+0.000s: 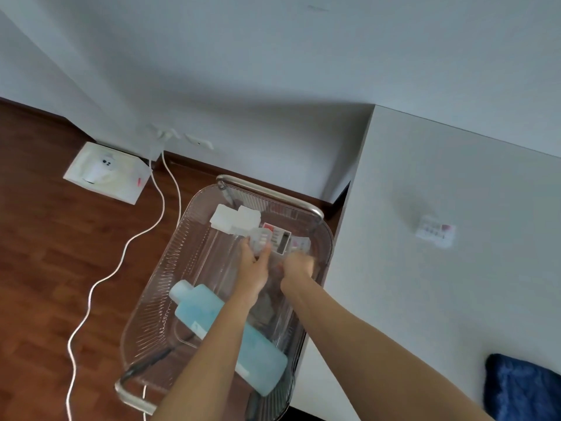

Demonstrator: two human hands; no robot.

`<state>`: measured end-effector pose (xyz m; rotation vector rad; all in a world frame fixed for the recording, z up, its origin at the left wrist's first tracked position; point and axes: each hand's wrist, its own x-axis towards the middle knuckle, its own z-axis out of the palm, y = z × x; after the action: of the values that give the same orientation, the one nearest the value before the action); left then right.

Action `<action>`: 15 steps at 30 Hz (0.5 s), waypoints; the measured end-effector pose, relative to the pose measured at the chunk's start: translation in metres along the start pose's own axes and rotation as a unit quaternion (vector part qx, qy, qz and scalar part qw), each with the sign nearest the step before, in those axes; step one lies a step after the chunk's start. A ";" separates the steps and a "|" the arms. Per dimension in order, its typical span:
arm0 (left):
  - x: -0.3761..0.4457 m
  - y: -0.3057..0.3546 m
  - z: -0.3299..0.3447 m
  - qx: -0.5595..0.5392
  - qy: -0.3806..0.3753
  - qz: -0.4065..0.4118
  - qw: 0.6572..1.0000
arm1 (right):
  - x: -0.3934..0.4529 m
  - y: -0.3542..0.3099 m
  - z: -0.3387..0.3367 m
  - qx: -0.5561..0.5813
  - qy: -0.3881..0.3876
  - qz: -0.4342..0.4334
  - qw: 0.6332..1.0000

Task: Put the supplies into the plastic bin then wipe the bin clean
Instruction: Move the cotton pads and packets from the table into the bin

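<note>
**Loading stage, wipe not begun**

Both hands were inside the clear plastic bin, which sat beside the white table. Left hand pinched a small clear packet over the far end. Right hand looked curled; blur hid whether it held anything. Already in the bin: blue bottle, white boxes, a labelled card. One small packet on the table remained outside. Blue cloth lay unused, so wiping is judged pending.
</note>
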<state>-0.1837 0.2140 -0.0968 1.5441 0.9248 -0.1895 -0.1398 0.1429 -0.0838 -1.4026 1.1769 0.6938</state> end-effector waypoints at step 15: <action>0.020 0.000 0.020 0.079 0.162 0.051 0.982 | 0.022 0.000 0.004 0.034 0.000 -0.028 0.999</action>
<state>-0.1625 0.2045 -0.1140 1.7995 1.1014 0.0663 -0.1320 0.1404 -0.1048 -1.3732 1.1473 0.6100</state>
